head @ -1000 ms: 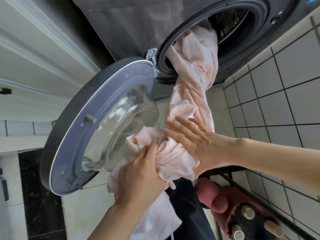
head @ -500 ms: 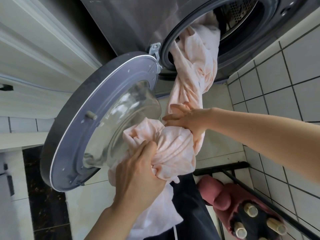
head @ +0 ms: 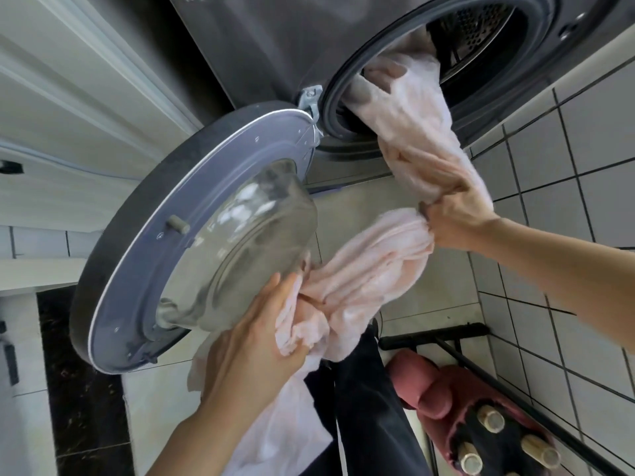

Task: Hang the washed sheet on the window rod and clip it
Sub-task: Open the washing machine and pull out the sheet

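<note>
A pale pink sheet (head: 409, 125) trails out of the round opening of a dark grey washing machine (head: 261, 46) and hangs in a twisted rope. My right hand (head: 453, 214) is clenched around the sheet just below the machine's opening. My left hand (head: 254, 341) grips a bunched lower part of the sheet beside the open door's glass bowl. More sheet drapes below my left hand over dark trousers (head: 364, 400). The sheet's far end is hidden inside the drum. No window rod or clips are in view.
The machine's round door (head: 178, 235) stands wide open at the left, close to my left hand. A white tiled wall (head: 567, 159) runs along the right. A black metal rack (head: 481, 365) with a red cloth and several bottles sits at lower right.
My right hand has moved up and to the right along the sheet and closed on it, pulling more sheet from the drum. My left hand has kept its grip on the lower bunch.
</note>
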